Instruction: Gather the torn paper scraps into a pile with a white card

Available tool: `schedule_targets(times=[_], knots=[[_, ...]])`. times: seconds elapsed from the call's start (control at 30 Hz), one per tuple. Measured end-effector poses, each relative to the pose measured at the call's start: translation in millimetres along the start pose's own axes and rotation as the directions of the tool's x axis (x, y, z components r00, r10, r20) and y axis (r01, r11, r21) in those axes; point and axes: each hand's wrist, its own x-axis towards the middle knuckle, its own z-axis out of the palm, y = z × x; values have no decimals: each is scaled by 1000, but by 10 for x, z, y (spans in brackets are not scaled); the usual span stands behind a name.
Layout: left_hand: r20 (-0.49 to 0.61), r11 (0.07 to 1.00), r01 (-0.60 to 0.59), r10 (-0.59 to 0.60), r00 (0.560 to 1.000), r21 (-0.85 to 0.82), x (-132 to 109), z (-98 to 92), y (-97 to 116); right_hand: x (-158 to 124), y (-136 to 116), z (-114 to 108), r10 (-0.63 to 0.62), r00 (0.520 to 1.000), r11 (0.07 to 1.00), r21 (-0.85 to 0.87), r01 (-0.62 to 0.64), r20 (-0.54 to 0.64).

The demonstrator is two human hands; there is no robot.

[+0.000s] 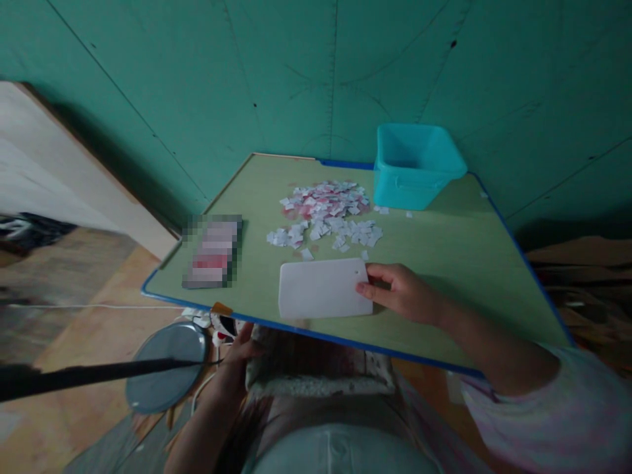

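Observation:
My right hand (390, 289) pinches the right end of a thin white plastic board (320, 288), which has a small hole in its corner. The board lies at the front of a light green table (434, 263). Just beyond it, many small white paper pieces (330, 201), some tinged pink, form a loose heap with stragglers around. Below the table edge my left hand (241, 352) closes on the left side of a stained whitish pouch (320, 384) on my lap. Part of that hand's fingers are hidden.
A turquoise plastic bin (409, 187) stands at the table's back right. A pixelated phone-like object (213, 253) lies at the left. Below is a round grey stool top (168, 365), crossed by a dark strap (99, 374). A green wall (296, 79) rises behind.

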Motion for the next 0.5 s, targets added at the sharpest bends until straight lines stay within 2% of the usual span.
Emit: schedule_targets(times=[0.17,0.5], knots=[[40,997,-65,63,997,44,-46,32,-4,2,18,2,-4,1000,1000,-1,4,-5],[26,999,-31,31,999,19,-117,65,-21,1,10,3,33,998,999,35,-35,51]])
